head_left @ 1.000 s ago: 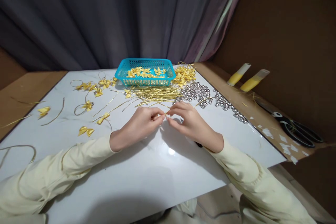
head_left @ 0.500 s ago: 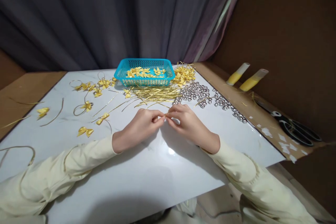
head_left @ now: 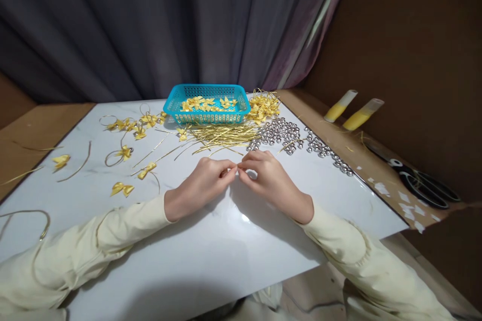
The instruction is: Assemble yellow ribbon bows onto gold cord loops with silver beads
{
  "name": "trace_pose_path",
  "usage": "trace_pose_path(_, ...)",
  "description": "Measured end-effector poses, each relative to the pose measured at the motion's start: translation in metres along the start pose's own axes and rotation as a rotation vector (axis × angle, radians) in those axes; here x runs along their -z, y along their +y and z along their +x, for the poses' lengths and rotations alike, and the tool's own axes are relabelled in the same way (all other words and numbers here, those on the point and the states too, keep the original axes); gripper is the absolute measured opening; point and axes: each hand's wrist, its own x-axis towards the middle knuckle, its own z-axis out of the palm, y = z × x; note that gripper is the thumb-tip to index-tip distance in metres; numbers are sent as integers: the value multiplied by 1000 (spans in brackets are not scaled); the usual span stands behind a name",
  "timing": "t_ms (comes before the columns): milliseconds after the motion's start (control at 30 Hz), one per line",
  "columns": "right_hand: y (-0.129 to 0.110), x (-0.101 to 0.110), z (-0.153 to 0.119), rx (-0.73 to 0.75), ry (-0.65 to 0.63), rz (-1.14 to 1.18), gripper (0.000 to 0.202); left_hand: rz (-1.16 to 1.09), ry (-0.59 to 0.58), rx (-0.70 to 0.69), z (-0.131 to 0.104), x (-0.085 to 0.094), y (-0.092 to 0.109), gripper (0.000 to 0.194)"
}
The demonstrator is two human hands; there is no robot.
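My left hand (head_left: 207,180) and my right hand (head_left: 269,180) meet fingertip to fingertip above the white tabletop (head_left: 211,261). Thumb and forefinger of each are pinched together; whatever lies between them is too small to make out. Just beyond my hands is a pile of gold cords (head_left: 222,135). Silver rings or beads (head_left: 280,133) lie heaped beyond my right hand. To the left of my left hand, a yellow ribbon bow (head_left: 146,170) has a cord through it, and another bow (head_left: 122,189) sits nearer to me.
A turquoise basket (head_left: 207,119) holding yellow bows stands at the back, with a heap of bows (head_left: 264,108) beside it. On the brown right-hand ledge lie two yellow-filled tubes (head_left: 363,114), black-handled scissors (head_left: 422,183) and white paper scraps (head_left: 406,208). A dark curtain (head_left: 150,25) hangs behind.
Both hands stay almost in place, fingertips still together. My forearms have shifted very slightly.
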Motion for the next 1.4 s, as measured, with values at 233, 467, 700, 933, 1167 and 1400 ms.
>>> trace_pose_path(233, 1, -1, -1, -53, 153, 139, 12, -154, -23, 113, 4, 3, 1, 24)
trace_pose_path(467, 4, 5, -3, 86, 301, 251, 9, -411, -196, 193, 11, 16, -2, 28)
trace_pose_path(700, 5, 6, -2, 220, 248, 155, 13, -426, -227, 164, 12, 17, -4, 27)
trace_pose_path(933, 8, 8, -2, 239, 163, 141, 15, -410, -224, 140, 11, 15, -8, 28)
trace_pose_path(1167, 9, 11, -3, 193, 118, 151, 15, -316, -216, 115, 11, 18, -4, 28)
trace_pose_path(1400, 7, 11, -1, 125, 60, 176, 14, -55, -114, -22, 6, 13, -5, 28)
